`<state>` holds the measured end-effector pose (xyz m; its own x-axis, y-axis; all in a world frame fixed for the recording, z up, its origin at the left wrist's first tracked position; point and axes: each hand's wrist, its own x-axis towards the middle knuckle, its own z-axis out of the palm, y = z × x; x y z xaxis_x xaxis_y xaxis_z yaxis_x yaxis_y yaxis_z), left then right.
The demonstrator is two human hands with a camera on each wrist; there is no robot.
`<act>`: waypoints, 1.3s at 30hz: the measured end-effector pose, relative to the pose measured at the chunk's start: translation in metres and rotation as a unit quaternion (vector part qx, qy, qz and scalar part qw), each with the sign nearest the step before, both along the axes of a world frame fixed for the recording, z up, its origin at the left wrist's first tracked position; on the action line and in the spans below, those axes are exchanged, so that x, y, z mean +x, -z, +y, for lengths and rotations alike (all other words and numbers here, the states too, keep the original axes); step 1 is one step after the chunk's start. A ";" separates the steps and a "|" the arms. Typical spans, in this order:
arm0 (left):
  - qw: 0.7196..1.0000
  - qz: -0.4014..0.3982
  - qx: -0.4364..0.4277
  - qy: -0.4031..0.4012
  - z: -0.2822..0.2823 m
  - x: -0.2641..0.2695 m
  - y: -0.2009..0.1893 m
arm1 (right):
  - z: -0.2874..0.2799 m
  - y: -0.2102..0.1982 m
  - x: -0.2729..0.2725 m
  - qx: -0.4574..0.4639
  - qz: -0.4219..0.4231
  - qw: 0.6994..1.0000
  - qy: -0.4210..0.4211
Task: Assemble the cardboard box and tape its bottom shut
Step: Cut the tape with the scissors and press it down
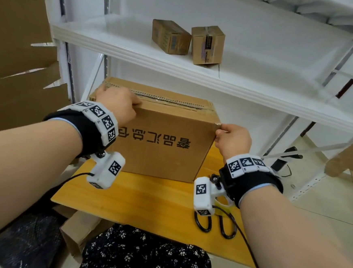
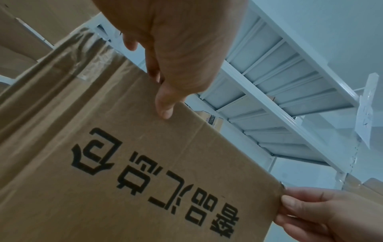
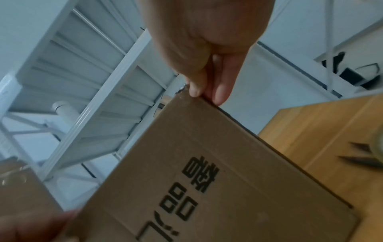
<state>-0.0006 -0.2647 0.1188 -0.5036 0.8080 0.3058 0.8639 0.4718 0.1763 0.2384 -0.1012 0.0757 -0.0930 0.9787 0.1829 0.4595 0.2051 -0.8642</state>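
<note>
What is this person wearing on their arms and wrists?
The left hand and right hand are ungloved, forearms bare, no sleeves. Each wrist carries a wide black strap with pale blue edging, topped by a row of white blocks printed with black-and-white square codes. A white boxy camera unit, also coded, hangs under each wrist, trailing a thin black cable.

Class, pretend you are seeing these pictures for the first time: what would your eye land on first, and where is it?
The big box with upside-down black print stands out, on the yellow board under the white shelf. The left hand grips its top edge and the right hand pinches its near right corner. Two small boxes sit on the shelf above.
</note>
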 end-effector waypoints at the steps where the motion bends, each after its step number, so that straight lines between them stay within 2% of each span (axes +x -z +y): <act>1: 1.000 0.007 0.007 0.003 0.000 0.001 0.000 | 0.000 -0.001 -0.001 -0.025 0.032 0.999 -0.022; 4: 1.000 0.026 0.011 0.013 0.001 0.003 0.001 | -0.004 -0.003 -0.001 -0.095 0.121 0.985 -0.080; 8: 0.999 0.025 0.010 0.022 -0.003 0.004 0.000 | 0.001 -0.001 -0.002 -0.089 0.124 0.986 -0.065; 13: 0.996 -0.015 0.066 0.056 -0.005 0.013 -0.010 | 0.010 -0.001 -0.005 -0.031 0.095 0.995 0.013; 17: 0.997 -0.013 0.034 0.061 0.003 0.014 -0.018 | 0.013 0.004 -0.002 0.000 0.031 0.998 0.049; 20: 0.995 -0.051 0.083 0.036 0.007 0.005 -0.013 | 0.018 0.010 0.002 -0.004 -0.013 0.999 0.049; 22: 0.990 -0.076 0.114 0.011 0.007 -0.005 -0.008 | 0.023 0.015 0.004 -0.007 -0.008 0.998 0.061; 26: 0.991 -0.083 0.066 -0.086 0.011 -0.017 0.002 | 0.011 -0.001 -0.001 0.009 0.064 0.994 0.091; 29: 0.989 -0.096 0.051 -0.097 0.011 -0.014 0.003 | -0.007 -0.019 -0.012 -0.008 0.113 0.993 0.013; 31: 0.992 -0.087 0.040 -0.086 0.011 -0.010 0.001 | -0.019 -0.027 -0.020 -0.010 0.100 0.994 -0.052; 34: 0.995 -0.070 -0.027 -0.070 0.014 -0.005 0.000 | -0.034 -0.037 -0.031 0.035 0.002 0.991 -0.129; 37: 0.993 -0.044 -0.077 -0.075 0.018 -0.001 -0.002 | -0.048 -0.043 -0.043 0.027 -0.106 0.962 -0.249; 39: 0.994 -0.033 -0.076 -0.078 0.018 0.002 -0.005 | -0.051 -0.040 -0.049 0.024 -0.133 0.947 -0.292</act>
